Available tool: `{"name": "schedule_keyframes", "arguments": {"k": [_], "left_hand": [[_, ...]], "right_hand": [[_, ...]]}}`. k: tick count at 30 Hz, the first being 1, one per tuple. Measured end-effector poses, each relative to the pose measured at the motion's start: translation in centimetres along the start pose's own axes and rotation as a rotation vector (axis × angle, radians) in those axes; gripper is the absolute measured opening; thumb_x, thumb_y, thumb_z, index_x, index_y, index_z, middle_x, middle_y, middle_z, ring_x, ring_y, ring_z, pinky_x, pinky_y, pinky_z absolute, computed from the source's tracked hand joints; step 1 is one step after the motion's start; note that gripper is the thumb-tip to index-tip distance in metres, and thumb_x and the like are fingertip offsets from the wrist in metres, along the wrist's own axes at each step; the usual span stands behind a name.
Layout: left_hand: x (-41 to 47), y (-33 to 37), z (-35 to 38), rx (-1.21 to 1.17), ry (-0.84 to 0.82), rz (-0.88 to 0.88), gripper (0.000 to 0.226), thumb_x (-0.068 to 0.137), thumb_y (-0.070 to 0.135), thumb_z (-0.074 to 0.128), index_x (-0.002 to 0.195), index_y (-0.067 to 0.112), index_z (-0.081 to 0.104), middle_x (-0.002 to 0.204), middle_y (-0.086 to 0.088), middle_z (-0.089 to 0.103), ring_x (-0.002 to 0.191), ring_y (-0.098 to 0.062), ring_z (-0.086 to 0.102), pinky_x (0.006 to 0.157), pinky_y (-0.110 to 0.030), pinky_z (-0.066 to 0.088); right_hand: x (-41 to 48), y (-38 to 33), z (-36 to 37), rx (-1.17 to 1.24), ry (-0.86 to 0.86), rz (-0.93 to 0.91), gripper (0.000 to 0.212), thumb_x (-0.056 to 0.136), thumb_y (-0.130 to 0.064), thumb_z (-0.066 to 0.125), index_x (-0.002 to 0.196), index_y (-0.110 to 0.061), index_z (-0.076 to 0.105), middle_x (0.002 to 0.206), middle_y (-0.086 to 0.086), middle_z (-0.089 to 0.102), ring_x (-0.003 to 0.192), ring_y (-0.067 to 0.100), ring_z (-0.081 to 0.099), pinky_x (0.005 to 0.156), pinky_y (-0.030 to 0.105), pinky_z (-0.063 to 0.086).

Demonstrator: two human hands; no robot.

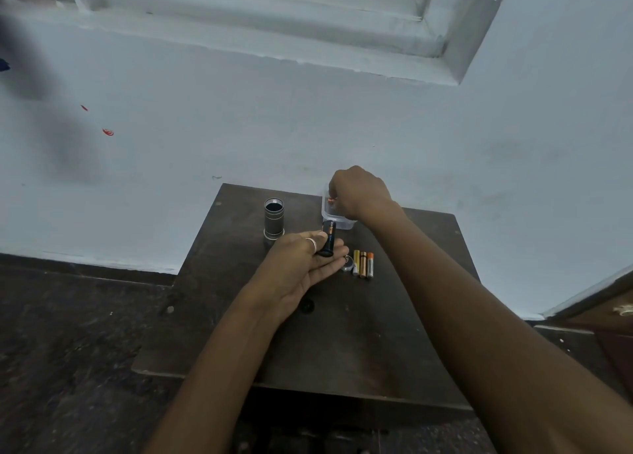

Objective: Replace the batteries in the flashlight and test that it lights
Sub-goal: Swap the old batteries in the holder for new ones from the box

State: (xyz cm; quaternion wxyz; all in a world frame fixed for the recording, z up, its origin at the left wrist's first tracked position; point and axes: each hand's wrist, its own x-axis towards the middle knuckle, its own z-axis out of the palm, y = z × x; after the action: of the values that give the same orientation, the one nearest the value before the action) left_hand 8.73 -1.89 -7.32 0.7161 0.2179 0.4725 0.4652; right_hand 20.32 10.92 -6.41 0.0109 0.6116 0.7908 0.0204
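Our left hand [301, 265], palm up, pinches the black battery holder [328, 239]; our right hand [359, 193] pinches a battery [331, 200] inside the clear box [342, 222] at the far edge of the tabletop [342, 333].

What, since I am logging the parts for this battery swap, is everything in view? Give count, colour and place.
table: one, dark brown, against the pale wall
flashlight body: one, grey metal, upright on the far left of the table, open end up
plastic container: one, clear, right of the flashlight body
loose batteries: three, gold, brown and orange-tipped, side by side on the table
round cap: one, silvery, just left of the loose batteries
battery holder: one, black with an orange mark, in the left hand
ring: one, silver, on the left hand
left hand: palm up, thumb holding the battery holder
right hand: over the plastic container, pinching a copper-tipped piece, too small to identify
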Motion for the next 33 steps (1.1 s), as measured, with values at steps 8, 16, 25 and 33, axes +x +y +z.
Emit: {"name": "schedule_keyframes", "arguments": {"k": [8, 16, 25, 33], "left_hand": [[-0.2, 0.2, 0.0, -0.015, -0.008, -0.023, 0.018, 0.104, 0.004, 0.043, 0.112, -0.002, 0.058, 0.108, -0.02, 0.07, 0.096, -0.024, 0.072, 0.072, -0.03, 0.062], [0.0, 0.1, -0.2, -0.039, -0.007, -0.002, 0.018, 0.103, 0.005, 0.044, 0.11, -0.003, 0.059, 0.105, -0.02, 0.072, 0.093, -0.024, 0.074, 0.072, -0.029, 0.061], [0.2, -0.3, -0.3, 0.019, -0.046, 0.048, 0.024, 0.104, 0.006, 0.042, 0.111, -0.002, 0.065, 0.106, -0.017, 0.072, 0.095, -0.022, 0.072, 0.084, -0.031, 0.059], [0.3, -0.4, -0.3, 0.031, -0.08, 0.085, 0.027, 0.104, 0.006, 0.04, 0.112, 0.001, 0.066, 0.108, -0.018, 0.075, 0.102, -0.024, 0.073, 0.083, -0.03, 0.06]], "right_hand": [[-0.8, 0.2, -0.2, 0.255, 0.089, 0.056, 0.018, 0.091, -0.012, 0.056, 0.103, -0.006, 0.068, 0.106, 0.009, 0.069, 0.101, 0.028, 0.061, 0.079, 0.038, 0.055], [-9.6, -0.3, -2.1, 0.837, 0.369, 0.137, 0.017, 0.092, -0.014, 0.064, 0.106, -0.024, 0.068, 0.075, -0.005, 0.071, 0.071, 0.006, 0.064, 0.058, 0.005, 0.039], [-13.7, -1.5, -0.6, 0.975, 0.397, 0.235, 0.02, 0.089, -0.013, 0.071, 0.107, -0.02, 0.07, 0.068, -0.015, 0.069, 0.063, -0.011, 0.066, 0.062, 0.004, 0.049], [-13.5, -2.6, -0.3, 0.834, 0.333, 0.192, 0.009, 0.085, -0.021, 0.076, 0.093, -0.02, 0.079, 0.084, -0.008, 0.077, 0.075, 0.0, 0.069, 0.068, 0.004, 0.047]]}}
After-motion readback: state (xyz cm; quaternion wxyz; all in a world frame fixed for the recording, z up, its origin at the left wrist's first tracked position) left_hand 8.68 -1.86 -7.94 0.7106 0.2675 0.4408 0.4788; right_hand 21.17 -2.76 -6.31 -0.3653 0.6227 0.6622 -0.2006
